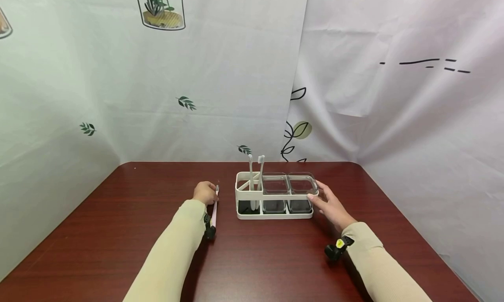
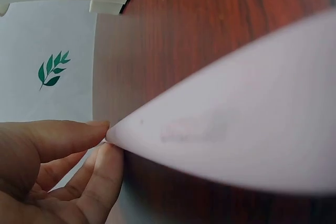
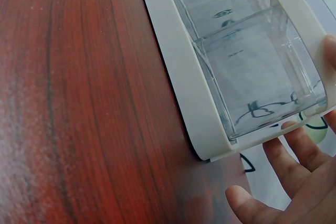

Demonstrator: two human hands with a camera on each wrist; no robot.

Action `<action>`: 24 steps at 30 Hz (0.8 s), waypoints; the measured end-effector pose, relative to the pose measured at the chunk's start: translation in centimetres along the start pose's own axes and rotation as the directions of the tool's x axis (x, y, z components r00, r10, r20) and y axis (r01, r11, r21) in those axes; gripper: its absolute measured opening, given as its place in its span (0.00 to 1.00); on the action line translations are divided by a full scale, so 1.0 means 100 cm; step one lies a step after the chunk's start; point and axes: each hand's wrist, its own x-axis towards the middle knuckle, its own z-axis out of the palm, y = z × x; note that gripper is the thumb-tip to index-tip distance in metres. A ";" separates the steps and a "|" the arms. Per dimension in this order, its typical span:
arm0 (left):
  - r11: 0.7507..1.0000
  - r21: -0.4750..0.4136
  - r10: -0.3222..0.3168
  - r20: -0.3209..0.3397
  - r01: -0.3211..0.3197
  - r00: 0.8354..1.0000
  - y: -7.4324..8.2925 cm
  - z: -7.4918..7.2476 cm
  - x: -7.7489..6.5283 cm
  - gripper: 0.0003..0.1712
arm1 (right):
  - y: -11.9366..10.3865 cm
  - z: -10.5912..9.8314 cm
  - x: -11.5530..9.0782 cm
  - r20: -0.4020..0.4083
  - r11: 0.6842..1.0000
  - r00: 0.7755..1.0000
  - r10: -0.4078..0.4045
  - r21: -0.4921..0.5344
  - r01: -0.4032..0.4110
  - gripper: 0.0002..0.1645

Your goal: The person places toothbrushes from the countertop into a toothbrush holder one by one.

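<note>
My left hand [image 1: 205, 193] pinches a pale pink toothbrush [image 1: 214, 212] between thumb and fingertips, left of the toothbrush holder. Its bristle end points up and away, and its handle looms large and blurred in the left wrist view. The white toothbrush holder [image 1: 275, 216] stands on the table with two white toothbrushes [image 1: 251, 175] upright in its left compartment. Two clear cups [image 1: 275, 184] fill the other compartments. At the holder's right end, my right hand [image 1: 332, 208] grips the upper rail, thumb at the front corner and fingers along the end side.
The dark red wooden table [image 1: 252, 258] reaches back to a white curtain [image 1: 220, 74] with printed plants, which also runs along both sides. Black wrist cameras [image 1: 334, 251] hang under both cuffs, the left one close beside the toothbrush handle.
</note>
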 end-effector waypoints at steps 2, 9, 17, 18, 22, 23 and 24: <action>0.999 0.042 0.014 -0.008 -0.013 1.000 0.001 0.000 0.000 0.19 | -0.001 0.000 0.000 0.001 1.000 1.000 -0.002 0.003 0.002 0.43; 0.994 0.106 0.029 -0.006 -0.028 1.000 0.002 0.000 -0.002 0.17 | -0.001 0.001 0.000 0.001 1.000 1.000 -0.001 0.011 0.001 0.42; 0.999 0.039 0.005 -0.004 -0.004 1.000 0.003 0.001 -0.003 0.19 | 0.002 0.001 0.001 -0.005 1.000 1.000 -0.004 0.004 0.004 0.43; 0.999 0.034 0.004 -0.005 -0.004 1.000 0.003 0.001 -0.003 0.19 | 0.002 0.001 0.001 -0.007 1.000 1.000 -0.007 0.003 0.007 0.43; 1.000 0.008 0.004 -0.016 -0.003 1.000 0.005 0.000 -0.004 0.16 | 0.001 0.001 0.000 -0.011 1.000 1.000 -0.010 0.013 0.010 0.42; 1.000 0.000 0.003 -0.020 -0.003 1.000 0.006 -0.001 -0.004 0.16 | 0.001 0.001 0.000 -0.010 1.000 1.000 -0.009 0.015 0.009 0.42; 1.000 -0.007 0.002 -0.024 -0.002 1.000 0.007 -0.001 -0.004 0.15 | 0.001 0.001 0.000 -0.009 1.000 1.000 -0.010 0.017 0.011 0.42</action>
